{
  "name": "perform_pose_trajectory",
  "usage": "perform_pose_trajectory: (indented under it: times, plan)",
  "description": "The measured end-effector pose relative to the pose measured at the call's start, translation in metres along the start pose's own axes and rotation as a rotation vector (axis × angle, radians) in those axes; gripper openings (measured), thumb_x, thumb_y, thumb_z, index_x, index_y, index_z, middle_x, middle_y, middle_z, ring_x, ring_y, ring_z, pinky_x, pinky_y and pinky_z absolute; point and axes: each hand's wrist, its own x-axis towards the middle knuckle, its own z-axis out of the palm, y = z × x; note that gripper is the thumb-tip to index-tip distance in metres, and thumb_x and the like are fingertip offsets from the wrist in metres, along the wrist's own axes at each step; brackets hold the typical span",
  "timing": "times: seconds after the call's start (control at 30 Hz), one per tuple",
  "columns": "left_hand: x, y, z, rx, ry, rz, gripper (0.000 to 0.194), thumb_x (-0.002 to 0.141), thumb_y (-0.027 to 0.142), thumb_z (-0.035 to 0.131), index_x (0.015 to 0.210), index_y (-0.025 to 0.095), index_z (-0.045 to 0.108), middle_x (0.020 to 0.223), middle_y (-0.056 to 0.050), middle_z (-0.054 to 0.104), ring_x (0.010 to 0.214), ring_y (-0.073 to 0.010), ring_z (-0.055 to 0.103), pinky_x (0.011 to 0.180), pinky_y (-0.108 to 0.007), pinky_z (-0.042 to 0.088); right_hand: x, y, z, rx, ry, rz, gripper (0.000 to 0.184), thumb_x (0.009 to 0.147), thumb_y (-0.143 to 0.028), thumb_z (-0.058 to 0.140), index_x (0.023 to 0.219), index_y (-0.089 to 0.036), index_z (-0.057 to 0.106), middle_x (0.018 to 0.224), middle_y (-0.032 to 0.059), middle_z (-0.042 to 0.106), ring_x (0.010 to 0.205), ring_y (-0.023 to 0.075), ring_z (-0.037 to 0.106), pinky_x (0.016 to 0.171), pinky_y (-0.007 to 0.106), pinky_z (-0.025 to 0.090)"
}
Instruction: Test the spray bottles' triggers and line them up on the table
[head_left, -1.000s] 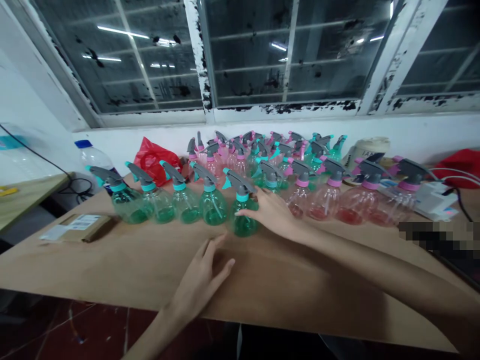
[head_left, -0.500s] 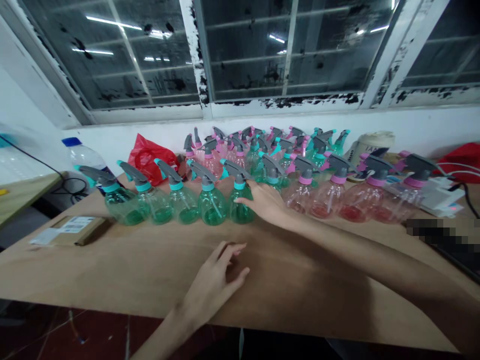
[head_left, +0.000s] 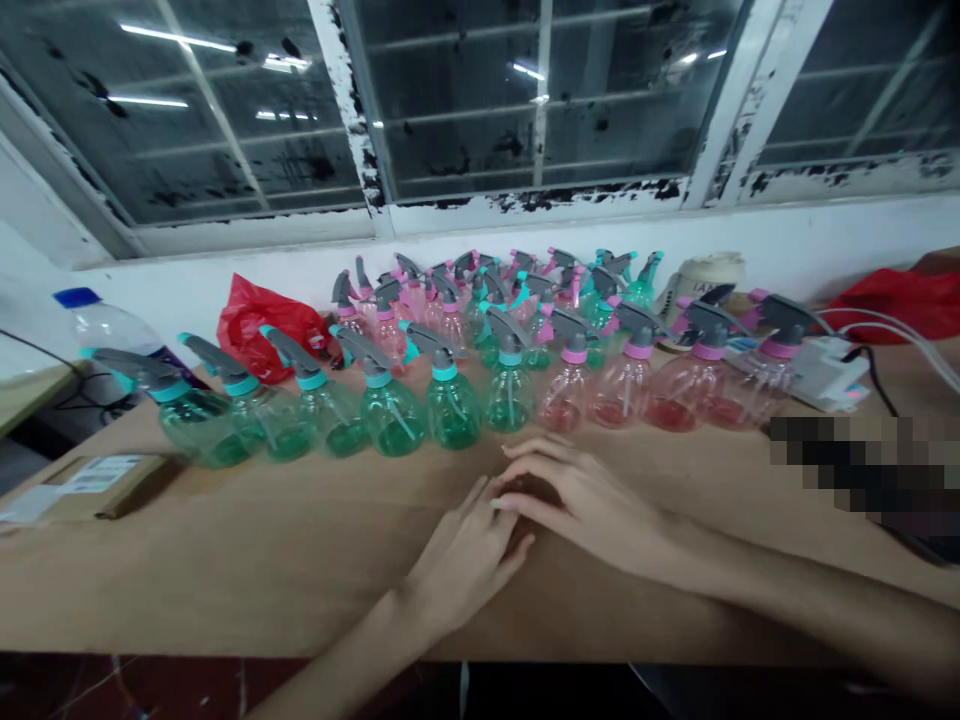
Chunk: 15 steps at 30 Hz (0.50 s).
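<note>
My left hand hovers over the wooden table, fingers loosely bent and apart, holding nothing. Close beside it, my right hand is also empty, its fingers spread and their tips at or just over the left fingers; I cannot tell whether they touch. Beyond the hands stands a front row of spray bottles: green ones such as this green spray bottle to the left and middle, and pink ones such as this pink spray bottle to the right. All have grey trigger heads with turquoise or pink collars.
More spray bottles crowd behind the row by the wall. A red plastic bag, a blue-capped bottle and a cardboard box lie left. A white device with cables and a red bag are right.
My right hand has come away from the green spray bottle in the middle of the row and moved back toward me, beside my left hand. The camera view has shifted a little rightward.
</note>
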Motion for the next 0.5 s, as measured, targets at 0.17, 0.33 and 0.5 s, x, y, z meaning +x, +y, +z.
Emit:
perform_pose_trajectory:
  times: [0.17,0.33,0.5]
  plan:
    - [0.027,0.009,0.01,0.029,0.026,0.122,0.028,0.09,0.019,0.05,0.118,0.019,0.055,0.125,-0.01,0.057,0.12,-0.028,0.05,0.1,-0.046,0.043,-0.022,0.001,-0.001,0.059,0.013,-0.025,0.023,0.091,-0.038,0.052,0.103,-0.025,0.065,0.122,0.004,0.061,0.116,0.0192,0.053,0.101,0.038,0.043]
    - [0.04,0.012,0.022,0.017,0.047,0.131,0.025,0.094,0.021,0.043,0.116,0.02,0.056,0.126,-0.008,0.057,0.122,-0.0261,0.047,0.105,-0.046,0.037,-0.037,0.008,-0.004,-0.034,0.066,-0.032,0.025,0.09,-0.037,0.054,0.107,-0.022,0.064,0.125,0.0043,0.059,0.116,0.0209,0.051,0.102,0.043,0.04]
    - [0.051,0.015,0.025,-0.011,0.036,0.119,0.031,0.093,0.022,0.044,0.124,0.021,0.049,0.128,-0.008,0.054,0.122,-0.0254,0.047,0.103,-0.044,0.039,-0.045,0.019,-0.003,-0.075,0.079,-0.011,0.034,0.088,-0.043,0.054,0.114,-0.023,0.062,0.129,0.0055,0.057,0.118,0.024,0.049,0.1,0.047,0.042]
